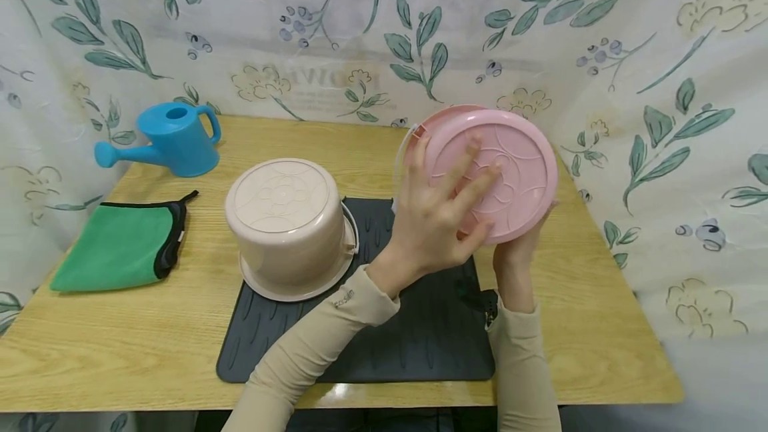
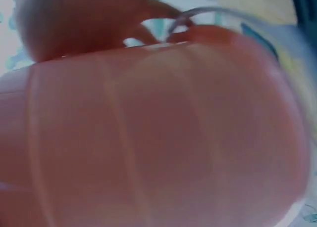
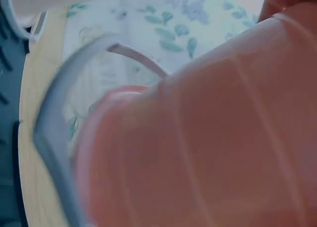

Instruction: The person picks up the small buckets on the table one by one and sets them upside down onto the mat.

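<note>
In the head view a pink bucket (image 1: 521, 175), tilted on its side, is held up over the mat's right part, its patterned base towards me. Across that base and the bucket's left side lie the spread fingers of my left hand (image 1: 429, 199). My right hand (image 1: 517, 245) holds the bucket from below right; most of its fingers are hidden behind it. Both wrist views are filled by the bucket's pink wall (image 2: 158, 133), and a pale handle (image 3: 52, 123) arcs off its rim. Left of my hands a beige bucket (image 1: 282, 232) stands upside down, its handle against its right side.
A dark ridged mat (image 1: 414, 345) lies under the beige bucket on the wooden table (image 1: 594, 325). On the left are a folded green cloth (image 1: 120, 245) with black trim and a blue watering can (image 1: 180, 142). Behind hangs a leaf-patterned curtain (image 1: 336, 12).
</note>
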The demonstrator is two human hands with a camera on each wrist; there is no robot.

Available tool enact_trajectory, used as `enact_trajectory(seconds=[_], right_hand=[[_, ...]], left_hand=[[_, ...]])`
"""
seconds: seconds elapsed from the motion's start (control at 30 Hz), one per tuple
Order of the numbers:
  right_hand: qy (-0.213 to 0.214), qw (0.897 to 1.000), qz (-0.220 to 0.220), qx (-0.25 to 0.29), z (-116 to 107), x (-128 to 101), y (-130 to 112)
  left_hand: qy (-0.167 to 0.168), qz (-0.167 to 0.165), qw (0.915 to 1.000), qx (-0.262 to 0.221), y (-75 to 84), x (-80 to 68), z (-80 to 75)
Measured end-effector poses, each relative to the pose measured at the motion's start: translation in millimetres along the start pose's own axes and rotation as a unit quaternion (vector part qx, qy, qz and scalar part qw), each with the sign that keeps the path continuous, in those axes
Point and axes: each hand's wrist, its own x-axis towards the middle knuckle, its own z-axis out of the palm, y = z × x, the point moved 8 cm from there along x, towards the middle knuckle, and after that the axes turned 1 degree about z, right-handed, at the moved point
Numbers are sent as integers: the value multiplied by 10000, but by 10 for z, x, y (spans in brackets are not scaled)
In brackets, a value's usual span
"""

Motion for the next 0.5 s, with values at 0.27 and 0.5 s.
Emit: enact_trajectory(seconds=[0.27, 0.5], right_hand=[[-557, 9839, 1400, -959, -61, -175, 377], [-415, 9647, 2121, -1504, -151, -321, 577]], left_hand=[[-1339, -1572, 9770, 529, -108, -132, 16], [-2413, -2131, 9450, 583, -158, -264, 124]])
